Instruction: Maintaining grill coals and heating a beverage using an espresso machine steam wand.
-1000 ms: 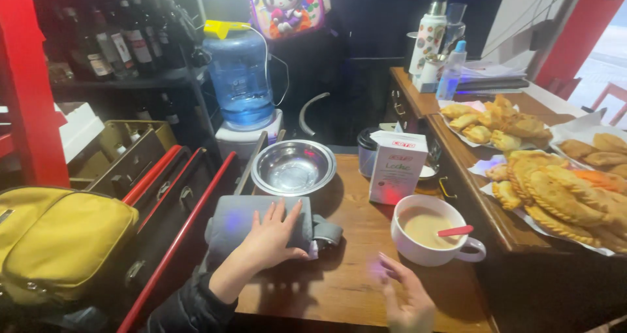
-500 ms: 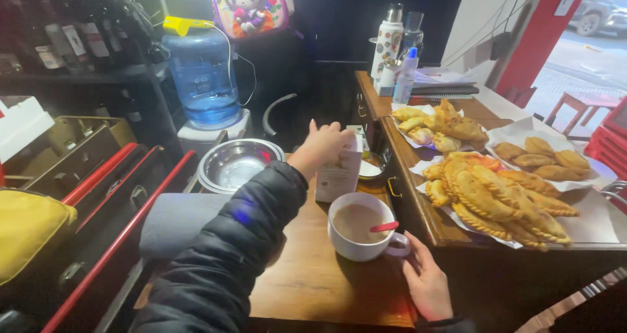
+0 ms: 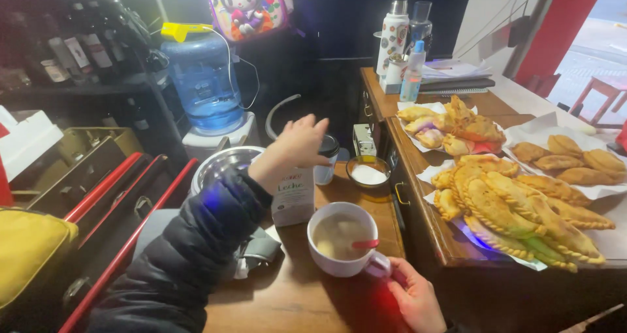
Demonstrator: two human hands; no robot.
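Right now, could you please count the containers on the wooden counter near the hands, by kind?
Mug: 1
Bowls, one steel and one small: 2
Carton: 1
Lidded jar: 1
Total: 5

Dim indoor scene, daylight upper right, soft blur.

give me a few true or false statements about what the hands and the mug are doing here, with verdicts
1. The right hand is at the handle of the white mug. True.
2. The mug is empty. False: it holds a pale brown drink with a red stirrer in it.
3. The left hand is above the white carton, reaching toward the dark-lidded jar. True.
4. The left hand rests flat on the metal bowl. False: the bowl lies apart from it, beside the sleeve.
5. The pastries sit on the same low table as the mug. False: they lie on paper on the higher counter.
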